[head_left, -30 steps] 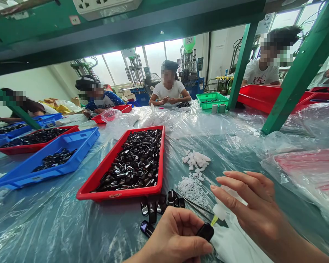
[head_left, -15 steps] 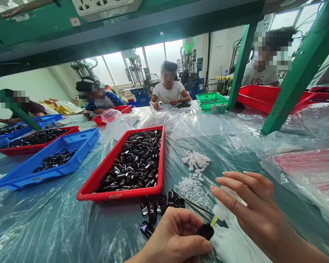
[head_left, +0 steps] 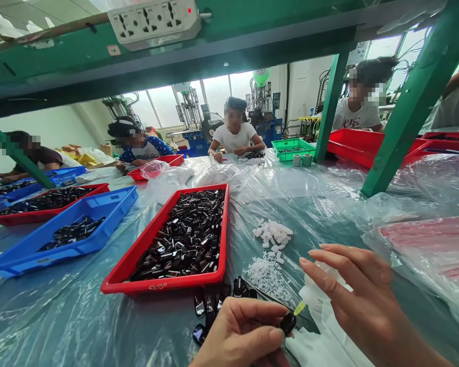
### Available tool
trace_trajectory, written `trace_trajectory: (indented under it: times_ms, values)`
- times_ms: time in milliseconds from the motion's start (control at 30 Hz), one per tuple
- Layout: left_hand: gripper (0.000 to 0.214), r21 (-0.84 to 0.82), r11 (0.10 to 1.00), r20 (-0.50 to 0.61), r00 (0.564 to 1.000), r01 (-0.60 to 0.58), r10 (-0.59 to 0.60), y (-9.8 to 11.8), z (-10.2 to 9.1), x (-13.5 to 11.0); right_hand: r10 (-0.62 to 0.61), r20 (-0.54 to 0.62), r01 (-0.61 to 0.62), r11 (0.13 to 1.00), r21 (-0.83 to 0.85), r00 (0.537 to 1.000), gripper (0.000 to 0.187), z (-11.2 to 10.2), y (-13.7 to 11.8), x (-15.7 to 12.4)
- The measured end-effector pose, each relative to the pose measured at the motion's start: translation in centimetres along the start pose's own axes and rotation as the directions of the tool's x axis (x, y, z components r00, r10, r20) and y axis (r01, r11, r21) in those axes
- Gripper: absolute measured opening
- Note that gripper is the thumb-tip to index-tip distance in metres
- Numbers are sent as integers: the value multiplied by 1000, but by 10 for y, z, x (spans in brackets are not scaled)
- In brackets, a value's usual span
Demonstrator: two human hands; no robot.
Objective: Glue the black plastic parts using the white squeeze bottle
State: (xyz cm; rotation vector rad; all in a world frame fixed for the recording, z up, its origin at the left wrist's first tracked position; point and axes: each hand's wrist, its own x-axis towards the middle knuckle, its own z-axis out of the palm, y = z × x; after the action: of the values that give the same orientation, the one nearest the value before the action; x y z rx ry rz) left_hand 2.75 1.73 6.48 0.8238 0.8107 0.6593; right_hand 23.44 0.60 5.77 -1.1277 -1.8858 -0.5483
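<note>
My left hand (head_left: 245, 331) pinches a small glossy black piece (head_left: 288, 323) between thumb and fingers at the bottom centre. My right hand (head_left: 357, 295) holds a white plastic squeeze bottle (head_left: 309, 293), partly hidden by the fingers. Its yellow nozzle tip (head_left: 299, 308) sits very close to the black piece, and I cannot tell if they touch. Just left of my left hand lies a small group of black pieces (head_left: 210, 306). Metal tweezers (head_left: 271, 298) lie beyond it, partly hidden by my left hand.
A red tray (head_left: 160, 286) full of black pieces and a blue tray (head_left: 61, 257) stand on the plastic-sheeted table (head_left: 80, 316). White pieces (head_left: 271, 234) lie beyond my hands. Several co-workers sit around the table. Green shelf legs (head_left: 401, 117) stand at the right.
The view has tilted, so the scene sits lower in the frame. My left hand has turned slightly, and the nozzle tip has shifted a little to the right.
</note>
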Motion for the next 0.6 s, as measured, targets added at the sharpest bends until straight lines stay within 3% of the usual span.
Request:
trace_trajectory:
  times_ms: [200, 600]
  values:
    - [37, -60, 998, 18, 1000, -25, 26, -3, 1, 1, -8, -2, 8, 1000, -1, 1000, 33, 0, -1, 1]
    - [27, 21, 998, 4, 998, -65, 65, -8, 1, 1, -4, -2, 4, 1000, 10, 1000, 33, 0, -2, -1]
